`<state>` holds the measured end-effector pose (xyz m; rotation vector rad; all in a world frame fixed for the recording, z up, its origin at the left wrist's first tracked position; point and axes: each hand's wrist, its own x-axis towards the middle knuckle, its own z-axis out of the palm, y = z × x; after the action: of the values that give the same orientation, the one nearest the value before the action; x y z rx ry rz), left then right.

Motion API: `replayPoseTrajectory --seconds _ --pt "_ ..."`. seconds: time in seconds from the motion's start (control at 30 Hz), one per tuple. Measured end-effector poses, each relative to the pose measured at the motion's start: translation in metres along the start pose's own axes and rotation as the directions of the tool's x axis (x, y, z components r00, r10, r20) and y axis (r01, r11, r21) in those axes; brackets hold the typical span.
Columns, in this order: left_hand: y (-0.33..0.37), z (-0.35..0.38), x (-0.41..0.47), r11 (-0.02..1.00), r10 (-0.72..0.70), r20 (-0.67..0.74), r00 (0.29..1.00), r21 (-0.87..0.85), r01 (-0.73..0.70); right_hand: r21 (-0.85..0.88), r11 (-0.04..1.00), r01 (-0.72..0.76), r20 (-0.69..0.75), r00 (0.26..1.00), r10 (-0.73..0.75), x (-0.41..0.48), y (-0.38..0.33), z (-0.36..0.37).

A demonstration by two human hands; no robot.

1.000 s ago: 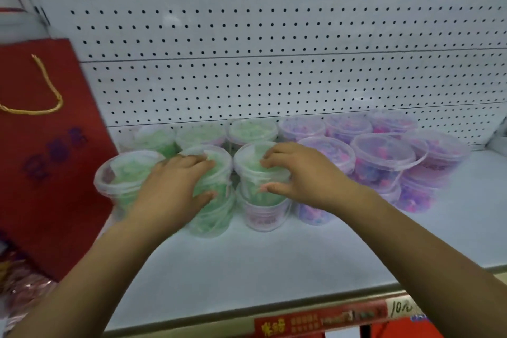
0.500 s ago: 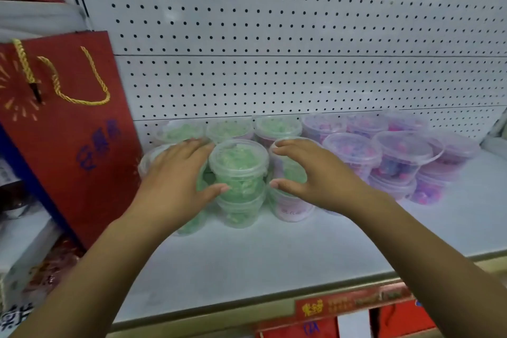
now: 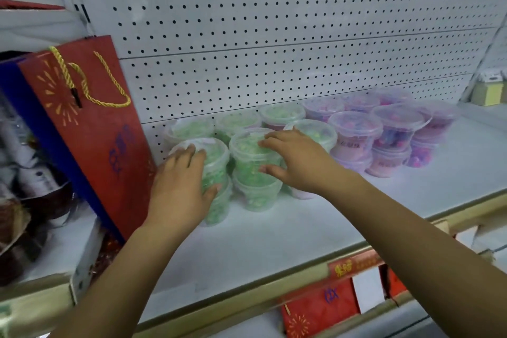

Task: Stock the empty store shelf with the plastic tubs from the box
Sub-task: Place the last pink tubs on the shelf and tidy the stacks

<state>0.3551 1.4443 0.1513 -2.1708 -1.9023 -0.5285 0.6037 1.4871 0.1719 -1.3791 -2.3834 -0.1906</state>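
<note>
Clear lidded plastic tubs stand two high in rows at the back of the white shelf (image 3: 274,244). Green-filled tubs are on the left, purple-filled tubs (image 3: 354,134) on the right. My left hand (image 3: 181,186) wraps the front left green tub stack (image 3: 216,156), fingers over the lid and thumb on the side. My right hand (image 3: 296,162) grips the top tub of the neighbouring green stack (image 3: 247,156), fingers on its lid and thumb against its wall. The box is out of view.
A tall red gift bag (image 3: 90,132) with gold cord handles leans right beside the left stack. Behind the tubs rises a white pegboard wall (image 3: 274,35). A red price strip (image 3: 354,266) runs along the shelf's front edge. A small yellow box (image 3: 488,93) sits at far right.
Both hands have shifted left along the front row: the left from the middle stack to the leftmost, the right onto the middle green stack. My view has also turned left.
</note>
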Motion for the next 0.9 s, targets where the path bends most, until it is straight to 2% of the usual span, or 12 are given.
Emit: replayPoseTrajectory --seconds 0.3,0.43,0.53,0.63,0.7,0.9 --pt "0.000 -0.015 0.006 0.994 -0.022 -0.004 1.000 -0.105 0.022 0.010 0.998 -0.069 -0.021 0.997 0.070 -0.020 -0.022 -0.011" --pt "-0.004 -0.029 0.024 0.971 -0.126 0.036 0.991 -0.200 0.130 -0.005 0.999 -0.053 0.025 0.998 0.053 -0.018 -0.032 -0.020" --pt "-0.011 -0.032 0.047 0.956 -0.139 0.213 0.967 -0.224 0.187 -0.023 0.999 -0.045 0.132 0.990 0.047 0.009 -0.034 -0.026" --pt "-0.023 -0.025 0.062 0.927 -0.101 0.371 0.923 -0.303 0.223 -0.106 0.993 -0.049 0.312 0.947 0.080 0.039 -0.029 -0.027" --pt "-0.028 -0.014 0.065 0.919 -0.080 0.359 0.930 -0.334 0.208 -0.106 0.991 -0.079 0.380 0.918 0.114 0.048 -0.022 -0.024" --pt "-0.031 -0.006 0.066 0.926 -0.048 0.277 0.960 -0.348 0.147 -0.036 0.996 -0.079 0.366 0.927 0.087 0.044 -0.012 -0.017"
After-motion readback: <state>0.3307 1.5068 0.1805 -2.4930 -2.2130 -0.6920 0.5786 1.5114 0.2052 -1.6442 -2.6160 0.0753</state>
